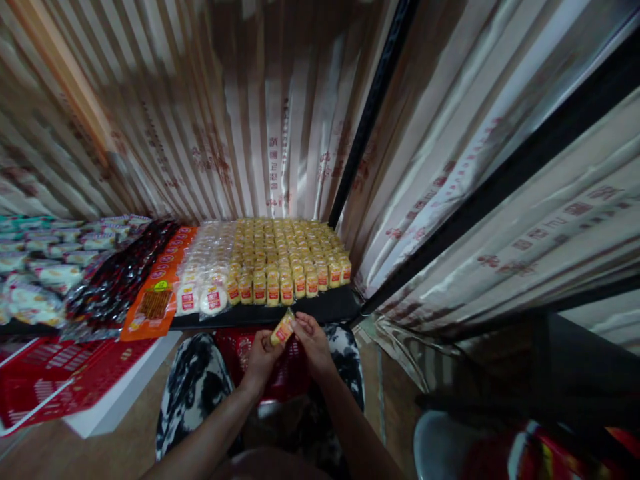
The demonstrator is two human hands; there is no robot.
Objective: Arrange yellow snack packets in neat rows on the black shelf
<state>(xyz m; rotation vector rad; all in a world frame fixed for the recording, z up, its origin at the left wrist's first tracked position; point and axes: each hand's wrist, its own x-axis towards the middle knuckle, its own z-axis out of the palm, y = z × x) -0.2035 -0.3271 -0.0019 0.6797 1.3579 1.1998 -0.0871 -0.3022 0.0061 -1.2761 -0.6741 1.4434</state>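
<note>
Between my two hands is a small yellow snack packet (283,329) with a red label, tilted, just in front of the shelf edge. My left hand (263,353) pinches its lower left end. At the upper right end, the fingers of my right hand (314,341) are closed on the same packet. Beyond my hands, rows of matching yellow packets (280,260) stand on a black shelf (320,304). White round snack packets (213,297) in clear wrappers stand directly left of those rows.
Further left on the shelf are an orange snack bag (155,300), dark shiny packets (120,267) and white packets (55,267). Red baskets (60,380) sit below at left. Printed curtains (270,120) and black posts (373,113) rise behind. A white basin (435,440) stands at lower right.
</note>
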